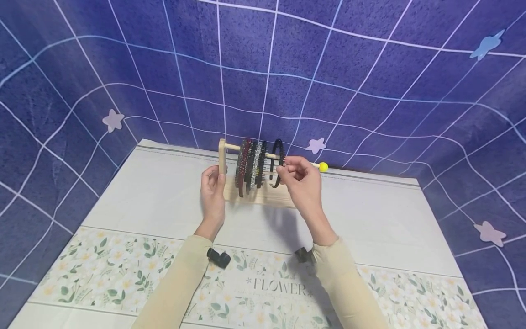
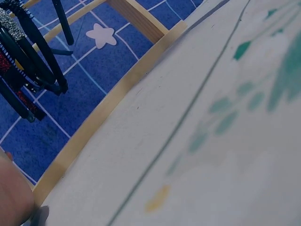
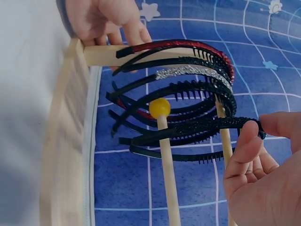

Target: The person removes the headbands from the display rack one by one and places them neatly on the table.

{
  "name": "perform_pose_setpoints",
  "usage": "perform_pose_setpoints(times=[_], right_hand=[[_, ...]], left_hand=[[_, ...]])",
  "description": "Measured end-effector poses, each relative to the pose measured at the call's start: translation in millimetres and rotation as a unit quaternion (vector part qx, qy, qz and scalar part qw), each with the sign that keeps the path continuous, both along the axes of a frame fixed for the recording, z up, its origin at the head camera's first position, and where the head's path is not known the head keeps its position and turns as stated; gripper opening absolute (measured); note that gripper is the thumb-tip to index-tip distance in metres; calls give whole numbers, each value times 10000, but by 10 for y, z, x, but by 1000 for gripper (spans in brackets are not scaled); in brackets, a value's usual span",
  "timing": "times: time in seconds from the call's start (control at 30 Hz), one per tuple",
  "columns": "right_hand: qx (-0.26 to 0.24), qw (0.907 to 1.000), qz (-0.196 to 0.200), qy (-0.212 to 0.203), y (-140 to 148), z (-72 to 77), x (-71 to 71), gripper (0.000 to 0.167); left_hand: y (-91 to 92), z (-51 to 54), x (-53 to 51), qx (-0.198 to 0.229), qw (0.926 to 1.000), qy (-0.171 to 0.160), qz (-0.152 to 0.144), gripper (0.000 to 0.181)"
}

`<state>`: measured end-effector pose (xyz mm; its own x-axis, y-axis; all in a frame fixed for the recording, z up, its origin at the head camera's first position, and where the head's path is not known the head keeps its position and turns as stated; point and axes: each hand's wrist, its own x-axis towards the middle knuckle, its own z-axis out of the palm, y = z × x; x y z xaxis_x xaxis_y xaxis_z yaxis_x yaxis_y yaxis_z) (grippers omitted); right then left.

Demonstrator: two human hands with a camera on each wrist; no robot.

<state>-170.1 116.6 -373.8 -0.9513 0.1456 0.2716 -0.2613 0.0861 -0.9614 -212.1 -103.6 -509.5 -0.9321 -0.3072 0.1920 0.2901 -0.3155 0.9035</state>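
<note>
A wooden headband stand [image 1: 222, 155] stands at the back of the table, its upright at the left and its rod running right. Several headbands [image 1: 248, 167], black, dark red and glittering silver, hang together on the rod. My left hand [image 1: 212, 196] grips the upright low down, thumb in front. Between thumb and fingertips, my right hand [image 1: 305, 185] pinches a black toothed headband [image 3: 197, 126] around the rod, right of the others. The right wrist view shows a yellow ball [image 3: 160, 108] on a rod tip. Only a blurred edge of the left hand [image 2: 14, 195] enters the left wrist view.
The stand's flat wooden base [image 1: 263, 198] lies on a white tablecloth [image 1: 156, 192] with a floral band. Close behind rises a blue gridded curtain [image 1: 246, 55] with star shapes. A yellow ball [image 1: 323, 167] caps a rod end beyond the right hand.
</note>
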Motion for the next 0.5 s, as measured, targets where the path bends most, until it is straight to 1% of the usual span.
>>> perform_pose_setpoints(times=[0.13, 0.5], right_hand=[[-137, 9999, -14, 57, 35, 33, 3, 22], [-191, 9993, -78, 308, 110, 157, 29, 22]], left_hand=[[2, 5, 8, -11, 10000, 3, -22, 26], [3, 11, 7, -38, 10000, -11, 11, 26]])
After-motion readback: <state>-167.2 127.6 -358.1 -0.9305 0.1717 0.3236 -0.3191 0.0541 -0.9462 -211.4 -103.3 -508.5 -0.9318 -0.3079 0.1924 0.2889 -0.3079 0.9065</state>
